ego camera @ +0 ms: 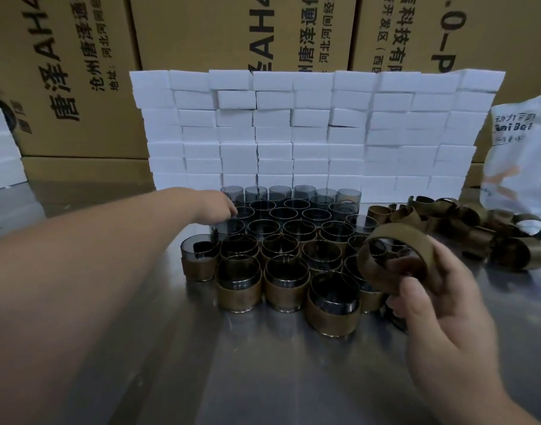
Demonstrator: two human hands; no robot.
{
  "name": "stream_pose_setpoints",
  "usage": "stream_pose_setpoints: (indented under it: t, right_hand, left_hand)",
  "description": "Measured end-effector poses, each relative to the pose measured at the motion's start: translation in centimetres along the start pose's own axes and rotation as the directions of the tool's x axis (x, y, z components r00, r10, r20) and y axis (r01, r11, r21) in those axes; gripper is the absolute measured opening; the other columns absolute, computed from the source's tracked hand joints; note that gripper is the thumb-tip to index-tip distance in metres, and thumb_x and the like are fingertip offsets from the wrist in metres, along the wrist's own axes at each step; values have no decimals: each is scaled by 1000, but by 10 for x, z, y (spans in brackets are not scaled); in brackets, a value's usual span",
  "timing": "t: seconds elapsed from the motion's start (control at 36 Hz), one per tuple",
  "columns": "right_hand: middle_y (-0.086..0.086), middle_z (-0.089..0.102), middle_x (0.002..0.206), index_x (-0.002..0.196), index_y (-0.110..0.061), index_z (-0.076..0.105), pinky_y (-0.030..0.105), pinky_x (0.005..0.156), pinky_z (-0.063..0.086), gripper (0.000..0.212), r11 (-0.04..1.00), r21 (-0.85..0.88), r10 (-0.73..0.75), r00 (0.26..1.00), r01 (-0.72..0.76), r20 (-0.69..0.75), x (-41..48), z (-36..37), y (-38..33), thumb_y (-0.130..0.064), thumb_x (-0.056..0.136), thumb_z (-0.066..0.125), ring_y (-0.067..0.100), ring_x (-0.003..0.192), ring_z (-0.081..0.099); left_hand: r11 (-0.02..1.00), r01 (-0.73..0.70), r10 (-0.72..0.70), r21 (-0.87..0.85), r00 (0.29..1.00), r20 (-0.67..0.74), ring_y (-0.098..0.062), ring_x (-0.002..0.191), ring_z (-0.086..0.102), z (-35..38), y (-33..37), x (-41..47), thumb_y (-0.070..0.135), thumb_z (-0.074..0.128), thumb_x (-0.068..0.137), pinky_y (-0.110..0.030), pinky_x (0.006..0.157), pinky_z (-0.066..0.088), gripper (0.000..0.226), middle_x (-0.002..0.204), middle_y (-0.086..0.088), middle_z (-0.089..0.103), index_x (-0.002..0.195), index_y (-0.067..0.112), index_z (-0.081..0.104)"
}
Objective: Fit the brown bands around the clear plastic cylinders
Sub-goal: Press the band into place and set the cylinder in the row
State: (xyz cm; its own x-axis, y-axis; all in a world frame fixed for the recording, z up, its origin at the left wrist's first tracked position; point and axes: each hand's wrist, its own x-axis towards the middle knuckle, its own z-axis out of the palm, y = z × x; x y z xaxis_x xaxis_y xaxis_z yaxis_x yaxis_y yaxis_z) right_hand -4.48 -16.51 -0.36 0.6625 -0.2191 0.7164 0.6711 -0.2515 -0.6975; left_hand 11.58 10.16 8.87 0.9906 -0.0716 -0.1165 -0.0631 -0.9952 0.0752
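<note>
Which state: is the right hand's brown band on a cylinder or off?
Off: the band gripped by the right hand is an empty ring, no cylinder inside.

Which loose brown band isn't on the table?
The band that the right hand holds up; the other loose bands lie piled on the table.

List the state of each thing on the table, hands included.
Front cylinders, banded.
Back cylinders, bare.
Loose bands, piled at right.
White boxes, stacked in a wall.
Left hand, reaching into the back rows; grip unclear.
Right hand, pinching one brown band.
</note>
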Motion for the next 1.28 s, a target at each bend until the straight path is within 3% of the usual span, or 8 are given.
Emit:
stream_pose_setpoints:
  t: [0.11,0.25,0.44,0.56,0.72,1.0,1.14,1.28]
  right_hand:
    - [-25,61,118,121,-58,45,38,81,53,57,998,37,41,998,-42,41,-6,1,2,-76,68,55,-2,100,63]
    - [-16,65,113,121,-54,50,29,76,56,59,994,95,48,998,-52,45,-7,2,-1,-75,66,60,2,95,66]
    - [-14,67,97,120,-55,50,26,67,54,60,994,74,68,990,-78,121,-7,1,2,-77,65,59,4,79,65]
    - [-12,67,92,122,-54,49,28,66,53,65,995,58,72,989,-80,130,-8,0,6,-82,63,55,5,77,64]
    - [-10,67,95,124,-49,50,13,75,50,67,994,63,83,985,-93,154,-7,0,8,-80,65,57,5,81,64]
    - [-4,65,98,125,-51,47,24,82,51,66,997,-5,77,975,-78,209,-8,-1,9,-81,66,54,13,88,65]
    - [-10,63,101,125,-55,46,24,83,50,62,997,-39,68,974,-61,215,-8,-2,4,-79,68,53,11,92,64]
    - [-39,53,116,118,-69,40,0,82,38,50,997,-72,-4,981,18,193,-4,-1,-5,-50,73,49,-14,103,55]
  left_hand:
    - [1000,0,0,-7,999,50,-20,124,42,3,-7,10,14,43,94,-28,99,30,40,142,-3,42,133,17,49]
    - [1000,-4,4,-10,1000,-29,-13,70,57,9,-14,24,12,52,89,-23,60,45,36,88,4,52,126,15,50]
    - [997,50,-39,61,985,-170,-24,79,47,27,-16,36,4,47,85,-29,67,38,11,97,-14,58,93,8,53]
    - [999,43,-50,-33,965,-257,-26,94,52,20,-17,42,13,41,91,-29,76,40,22,111,-13,58,108,7,54]
    - [995,-9,8,-103,1000,-8,-26,120,43,25,0,50,26,23,101,-37,105,31,41,141,-13,41,125,4,47]
    - [991,90,-101,-96,988,-116,-41,91,54,30,21,60,14,36,95,-37,63,40,35,101,-29,58,88,-14,57]
    - [957,101,-206,-271,898,-390,-31,88,54,23,19,58,9,33,94,-39,81,46,26,84,-10,54,90,1,57]
    - [790,-148,-370,-594,658,-656,-21,74,48,4,27,34,25,22,100,-31,64,35,28,87,-4,49,95,11,46]
